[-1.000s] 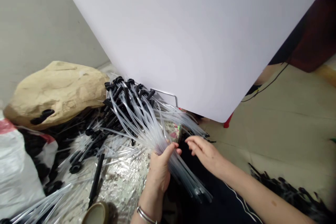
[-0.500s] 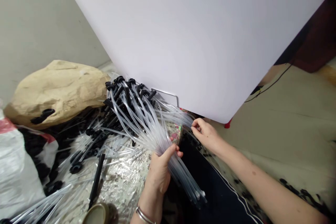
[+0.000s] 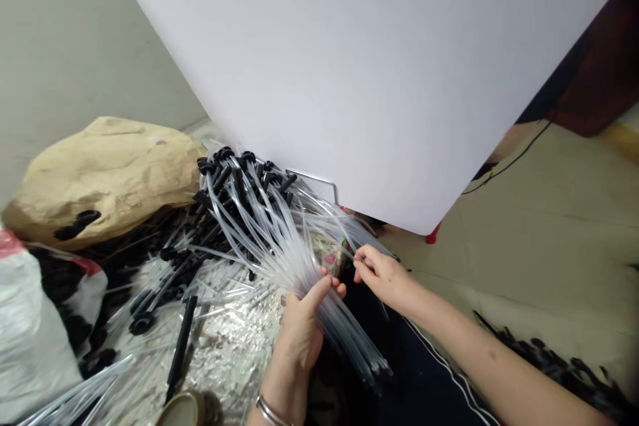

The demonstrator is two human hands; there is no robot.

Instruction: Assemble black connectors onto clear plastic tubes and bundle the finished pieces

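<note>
My left hand (image 3: 304, 313) is wrapped round a thick bundle of clear plastic tubes (image 3: 294, 256). Their loose ends stick out below the fist, toward the lower right. At the far ends of the tubes sit black fittings (image 3: 248, 158), in a jumbled pile. Just right of the bundle, my right hand (image 3: 379, 273) is closed in a pinch. A single clear tube seems to run through its fingers, with a short end (image 3: 383, 309) showing beneath. More clear tubes (image 3: 359, 229) lie fanned out behind the right hand.
A large white panel (image 3: 324, 66) leans over the work. On the left are a tan wrapped bulk (image 3: 110, 173), a white sack (image 3: 30, 319) and a black rod (image 3: 182, 346). A round container (image 3: 182, 409) stands at the bottom. Black pieces (image 3: 549, 359) lie on the floor at right.
My right hand has moved a little left and down, away from the rear tubes and closer to the bundle. My left hand keeps its hold in nearly the same spot.
</note>
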